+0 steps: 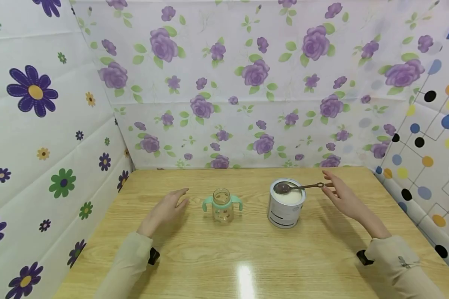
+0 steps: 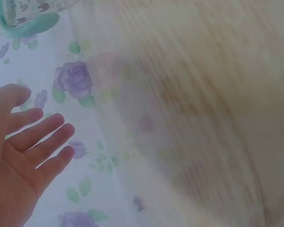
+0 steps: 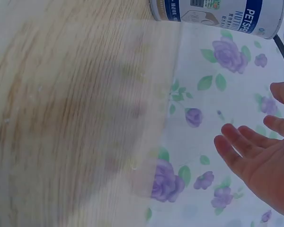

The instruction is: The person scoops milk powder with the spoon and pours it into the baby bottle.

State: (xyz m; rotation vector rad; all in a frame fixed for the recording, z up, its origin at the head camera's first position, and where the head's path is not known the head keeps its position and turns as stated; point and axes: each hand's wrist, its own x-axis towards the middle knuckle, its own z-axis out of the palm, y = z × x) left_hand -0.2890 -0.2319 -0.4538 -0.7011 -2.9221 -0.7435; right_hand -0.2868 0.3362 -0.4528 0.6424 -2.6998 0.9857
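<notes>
A clear baby bottle (image 1: 222,212) with a mint-green collar and two side handles stands upright and uncapped on the table. To its left my left hand (image 1: 167,209) hovers with fingers loosely extended, holding nothing. Right of the bottle is a white can (image 1: 283,214) filled with pale powder. A dark spoon (image 1: 299,187) lies across the can's rim, its bowl over the powder and its ring-ended handle pointing right. My right hand (image 1: 344,197) is beside that handle end, fingers spread and relaxed. In the right wrist view the handle tip shows just above the thumb, apart from it.
The wooden table (image 1: 209,257) runs back to a wall hung with purple-rose cloth (image 1: 228,87). Flower-print cloth (image 1: 60,137) closes the left side, and dotted cloth (image 1: 430,137) the right. Each wrist carries a black device.
</notes>
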